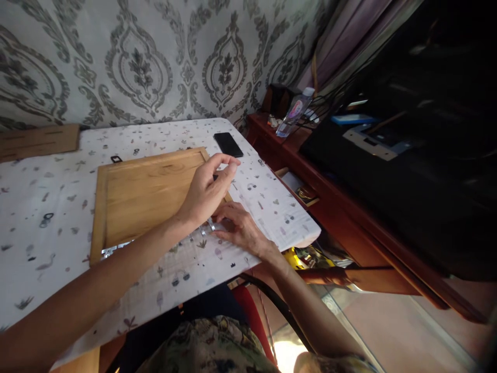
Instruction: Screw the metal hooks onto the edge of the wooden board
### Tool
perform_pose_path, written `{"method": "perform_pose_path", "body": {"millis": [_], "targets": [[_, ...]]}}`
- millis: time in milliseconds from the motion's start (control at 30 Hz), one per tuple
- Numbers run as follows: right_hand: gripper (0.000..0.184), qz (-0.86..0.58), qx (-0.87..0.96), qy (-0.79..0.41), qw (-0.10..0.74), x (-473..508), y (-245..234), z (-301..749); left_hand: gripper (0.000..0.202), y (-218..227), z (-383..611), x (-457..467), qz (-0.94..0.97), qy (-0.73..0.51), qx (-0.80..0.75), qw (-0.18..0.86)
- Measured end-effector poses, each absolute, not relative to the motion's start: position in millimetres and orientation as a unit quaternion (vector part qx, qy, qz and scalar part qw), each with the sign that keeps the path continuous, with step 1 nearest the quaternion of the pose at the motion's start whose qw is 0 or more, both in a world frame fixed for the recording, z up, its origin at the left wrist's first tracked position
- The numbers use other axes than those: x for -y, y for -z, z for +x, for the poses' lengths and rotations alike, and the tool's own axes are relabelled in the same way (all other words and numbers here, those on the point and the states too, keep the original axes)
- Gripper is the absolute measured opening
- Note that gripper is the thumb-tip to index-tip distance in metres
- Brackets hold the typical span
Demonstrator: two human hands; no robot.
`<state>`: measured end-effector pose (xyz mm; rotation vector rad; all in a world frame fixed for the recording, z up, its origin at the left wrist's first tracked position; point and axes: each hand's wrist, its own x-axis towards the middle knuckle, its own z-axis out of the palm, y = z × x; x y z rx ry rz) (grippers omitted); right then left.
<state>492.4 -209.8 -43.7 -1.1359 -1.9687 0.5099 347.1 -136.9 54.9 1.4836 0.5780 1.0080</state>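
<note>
A wooden tray (140,194) lies on a table covered with a patterned white cloth (58,207). My left hand (207,189) hovers over the tray's right edge, fingers pinched together on something small and dark that I cannot make out. My right hand (238,225) rests on the cloth just below it, at the tray's near right corner, fingers bent over small shiny metal parts (204,230). More shiny pieces (112,250) lie along the tray's near edge.
A black phone (228,144) lies on the cloth beyond the tray. Small dark bits (46,220) dot the cloth at left. A wooden board (39,140) sits far left. To the right stand a red-brown desk (349,207), a plastic bottle (293,113) and dark equipment (407,145).
</note>
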Motion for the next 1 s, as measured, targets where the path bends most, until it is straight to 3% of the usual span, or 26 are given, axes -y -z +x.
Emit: {"method": "perform_pose_path", "body": {"millis": [300, 500, 1000], "targets": [[0.032, -0.458, 0.780, -0.194, 0.379, 211.2, 42.4, 492.2, 0.026, -54.9, 343.2, 123.4, 0.640, -0.397, -0.193, 0.629], [0.031, -0.451, 0.779, -0.191, 0.392, 210.1, 43.2, 491.4, 0.019, -66.6, 319.2, 119.5, 0.747, -0.322, -0.167, 0.557], [0.033, -0.454, 0.768, -0.194, 0.408, 209.5, 49.3, 492.4, 0.013, -60.7, 349.0, 130.0, 0.642, -0.408, -0.250, 0.599]]}}
